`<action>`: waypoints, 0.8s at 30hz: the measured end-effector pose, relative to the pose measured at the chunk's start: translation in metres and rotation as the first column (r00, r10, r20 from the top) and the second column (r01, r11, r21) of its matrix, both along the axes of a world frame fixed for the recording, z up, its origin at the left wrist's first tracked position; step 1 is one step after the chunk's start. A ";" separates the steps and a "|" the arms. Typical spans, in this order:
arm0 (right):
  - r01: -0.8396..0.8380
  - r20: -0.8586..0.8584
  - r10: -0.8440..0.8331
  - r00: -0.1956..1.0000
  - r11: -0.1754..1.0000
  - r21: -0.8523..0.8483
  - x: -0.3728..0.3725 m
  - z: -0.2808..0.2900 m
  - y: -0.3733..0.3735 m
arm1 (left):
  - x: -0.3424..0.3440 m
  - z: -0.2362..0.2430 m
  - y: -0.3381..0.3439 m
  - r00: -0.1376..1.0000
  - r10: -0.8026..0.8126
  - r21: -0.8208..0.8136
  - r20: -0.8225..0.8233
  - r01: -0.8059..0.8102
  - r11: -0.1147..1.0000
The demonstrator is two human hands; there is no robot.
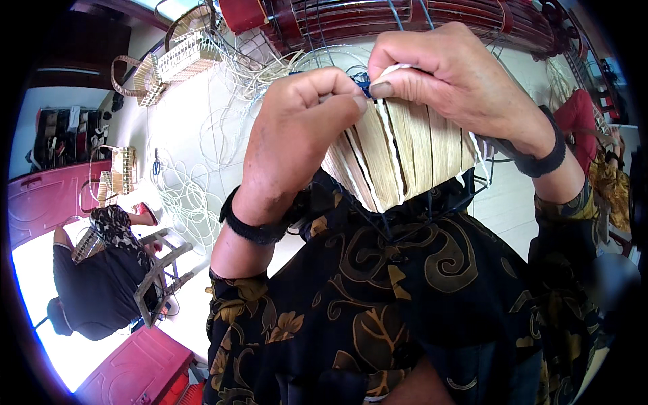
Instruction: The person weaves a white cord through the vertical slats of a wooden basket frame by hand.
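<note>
A pale, straw-coloured woven basket (412,145) rests tilted against my lap, its flat strips divided by white cords and dark gaps. Both hands meet at its far edge. My left hand (280,135) is closed, with thumb and forefinger pinching that edge beside a small bundle of blue cord (362,82). Just to the right, my right hand (466,88) is closed too, a white cord (403,68) running between its thumb and forefinger. The fingertips hide exactly how the cords pass through the edge. Dark blue cords (388,226) hang from the basket's near side.
Loose coils of pale cord (185,202) lie on the tiled floor at left. Handled baskets (182,57) stand at far left. A person in dark clothes (101,277) sits near a wooden stool (162,270). Dark red slatted furniture (324,23) stands beyond my hands.
</note>
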State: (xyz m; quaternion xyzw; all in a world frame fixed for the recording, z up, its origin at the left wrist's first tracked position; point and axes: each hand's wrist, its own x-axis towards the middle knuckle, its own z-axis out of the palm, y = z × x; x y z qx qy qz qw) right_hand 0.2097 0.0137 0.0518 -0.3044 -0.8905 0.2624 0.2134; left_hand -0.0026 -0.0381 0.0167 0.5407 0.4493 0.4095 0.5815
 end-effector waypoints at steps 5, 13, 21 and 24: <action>-0.017 -0.036 0.017 0.999 1.000 -0.005 -0.003 -0.005 0.000 | -0.003 0.000 0.004 0.992 -0.045 -0.051 0.116 0.051 0.997; -0.011 -0.078 0.018 0.997 0.995 0.098 -0.002 -0.014 0.003 | -0.001 -0.002 0.008 0.989 -0.028 -0.086 0.147 0.041 0.995; 0.008 -0.083 -0.011 0.996 0.999 -0.039 0.000 -0.012 -0.001 | 0.003 0.000 0.012 0.993 -0.093 -0.174 0.074 0.105 0.979; -0.010 -0.094 0.008 0.996 1.000 -0.019 0.002 -0.016 0.001 | 0.010 -0.004 0.011 0.995 -0.082 -0.120 0.061 0.089 0.989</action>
